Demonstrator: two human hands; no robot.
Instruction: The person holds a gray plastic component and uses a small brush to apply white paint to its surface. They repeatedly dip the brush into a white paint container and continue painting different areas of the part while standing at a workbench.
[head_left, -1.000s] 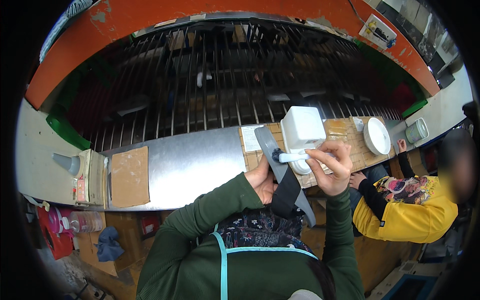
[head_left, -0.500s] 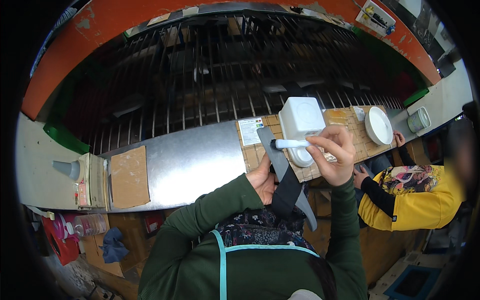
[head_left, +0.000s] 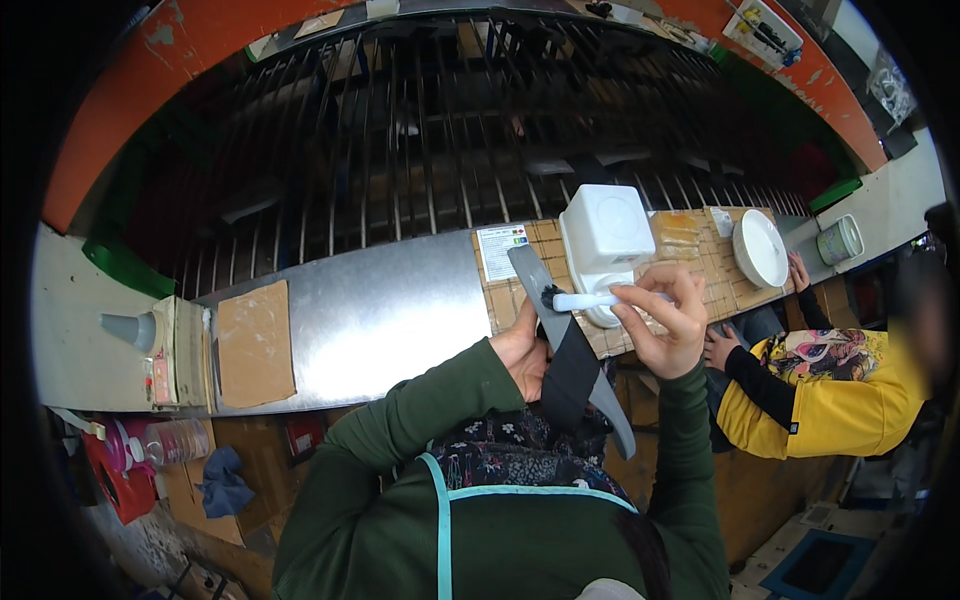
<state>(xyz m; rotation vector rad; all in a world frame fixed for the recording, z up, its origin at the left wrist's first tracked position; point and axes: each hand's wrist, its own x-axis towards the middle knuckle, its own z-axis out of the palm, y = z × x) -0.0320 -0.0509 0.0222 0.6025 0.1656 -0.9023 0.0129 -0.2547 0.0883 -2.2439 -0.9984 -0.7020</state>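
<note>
My left hand point(head_left: 521, 352) is closed around a long grey sole point(head_left: 528, 268) with a wide black strap point(head_left: 572, 370) across its middle. The sole slants from the bench toward my lap, and some left fingers are hidden behind it. In my right hand point(head_left: 668, 322) a small brush with a white handle point(head_left: 586, 300) is pinched. Its black bristles point(head_left: 549, 296) touch the upper part of the sole. Just beyond the brush, a white boxy plastic container point(head_left: 610, 225) with a round white opening at its near side stands on a woven-pattern mat point(head_left: 548, 242).
A dark slatted conveyor point(head_left: 400, 150) runs behind the metal bench point(head_left: 390, 300). Brown cardboard point(head_left: 254, 345) lies at left. A white bowl point(head_left: 760, 250) and a pale tub point(head_left: 840, 241) stand at right, near a person in a yellow top point(head_left: 840, 400).
The bristles have shifted slightly down onto the sole's face. My right hand has moved a little lower, while the left keeps its hold. The view has tilted slightly.
</note>
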